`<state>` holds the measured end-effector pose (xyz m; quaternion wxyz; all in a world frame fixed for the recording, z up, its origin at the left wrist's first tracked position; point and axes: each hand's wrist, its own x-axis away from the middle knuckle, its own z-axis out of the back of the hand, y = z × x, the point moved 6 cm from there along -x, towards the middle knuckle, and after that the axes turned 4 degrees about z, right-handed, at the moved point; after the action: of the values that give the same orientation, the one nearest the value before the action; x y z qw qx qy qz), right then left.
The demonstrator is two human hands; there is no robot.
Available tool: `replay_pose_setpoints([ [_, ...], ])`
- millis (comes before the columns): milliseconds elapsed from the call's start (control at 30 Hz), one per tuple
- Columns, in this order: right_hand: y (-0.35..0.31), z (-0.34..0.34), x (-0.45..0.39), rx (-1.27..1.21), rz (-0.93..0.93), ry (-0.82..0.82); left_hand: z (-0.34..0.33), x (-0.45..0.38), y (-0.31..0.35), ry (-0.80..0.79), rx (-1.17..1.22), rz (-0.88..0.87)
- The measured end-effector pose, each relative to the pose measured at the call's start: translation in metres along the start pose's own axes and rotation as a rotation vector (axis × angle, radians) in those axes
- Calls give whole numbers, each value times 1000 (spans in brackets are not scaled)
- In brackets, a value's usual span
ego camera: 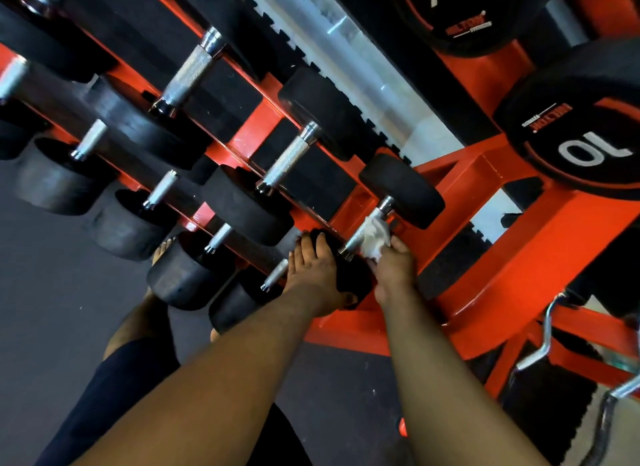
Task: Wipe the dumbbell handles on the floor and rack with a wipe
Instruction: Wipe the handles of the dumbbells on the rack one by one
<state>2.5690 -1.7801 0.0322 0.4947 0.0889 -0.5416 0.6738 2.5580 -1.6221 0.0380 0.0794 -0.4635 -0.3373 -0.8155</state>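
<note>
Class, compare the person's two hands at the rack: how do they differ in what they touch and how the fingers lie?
1. The left hand rests on a dumbbell's black head with nothing in it; the right hand holds a white wipe.
2. The left hand's fingers lie fairly straight over the head; the right hand's fingers curl round the wipe against the handle.
Both hands work on the same dumbbell on the red rack.

Both forearms bare, reaching toward 12 o'clock. Left hand (317,268) flat, fingers straight, pointing 12. Right hand (393,268) at its 3 o'clock, fingers curled, pinching
</note>
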Motion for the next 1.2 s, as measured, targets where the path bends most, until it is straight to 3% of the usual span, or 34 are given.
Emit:
replay_pose_setpoints([
  [67,-1,-19,-4,-142,-86,-65,-1,-1,-1,3,-4,-4],
  [200,-19,-13,-31,-309,-116,-32,-4,-3,-3,13,-4,-17],
  [400,-4,-7,-20,172,41,-124,-3,-4,-1,17,-9,-23],
  [567,-18,17,21,472,343,0,8,6,-10,57,34,-61],
  [633,-27,19,51,498,375,-14,19,25,-10,103,193,-116],
  [733,-32,4,94,376,338,-206,35,57,-9,106,487,-196],
  [800,-35,-2,120,285,325,-312,54,84,-6,119,518,-190],
  [900,-53,-5,149,309,415,-339,93,114,-8,260,465,-184],
  [967,-69,-2,170,299,450,-348,114,134,-9,275,472,-180],
  [1200,-101,-3,227,244,558,-415,156,202,20,64,602,-282],
])
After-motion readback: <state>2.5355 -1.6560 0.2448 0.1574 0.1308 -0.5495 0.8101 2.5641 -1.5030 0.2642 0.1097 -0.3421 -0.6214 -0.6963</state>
